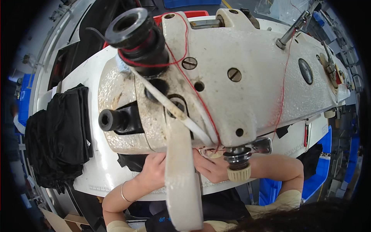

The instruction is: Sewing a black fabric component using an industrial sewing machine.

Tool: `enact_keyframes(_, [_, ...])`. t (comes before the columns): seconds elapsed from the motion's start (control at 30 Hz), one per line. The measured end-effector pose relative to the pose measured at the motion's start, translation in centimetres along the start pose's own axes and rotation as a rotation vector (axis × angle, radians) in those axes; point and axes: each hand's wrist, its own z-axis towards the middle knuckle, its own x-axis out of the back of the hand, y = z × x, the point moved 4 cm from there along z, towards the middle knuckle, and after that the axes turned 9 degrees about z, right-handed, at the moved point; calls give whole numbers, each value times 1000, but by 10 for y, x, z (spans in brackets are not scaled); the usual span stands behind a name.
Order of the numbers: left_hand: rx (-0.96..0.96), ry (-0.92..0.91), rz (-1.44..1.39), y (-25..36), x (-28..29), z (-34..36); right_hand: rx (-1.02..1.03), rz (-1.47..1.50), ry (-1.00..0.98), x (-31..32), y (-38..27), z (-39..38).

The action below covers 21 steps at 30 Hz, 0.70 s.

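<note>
A large white sewing machine (232, 100) fills the middle of the view and covers much of my hands. Below its left end, my left hand (154, 170) rests beside a piece of black cloth (132, 161); its fingertips are hidden behind the machine and its white lever (181, 174). My right hand (211, 167) is close by on the other side of that lever, under the machine, with its visible fingers curled. Whatever lies in its fingers is hidden. Red thread (197, 102) runs over the machine down to a tension knob (239, 172) next to my right hand.
Folded black cloth (63, 131) lies stacked on the left of the white table (98, 170). Blue bins (317, 181) with dark cloth stand at the right. A ruler strip (104, 188) follows the table's near edge. A small red tool (306, 135) lies at the right.
</note>
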Motion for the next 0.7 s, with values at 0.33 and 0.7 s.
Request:
enact_keyframes(0.33, [-133, -65, 532, 2, -28, -11, -27, 58, -5, 0, 0, 0])
enact_keyframes(0.7, [-45, 106, 91, -25, -6, 21, -224, 243, -103, -29, 15, -8])
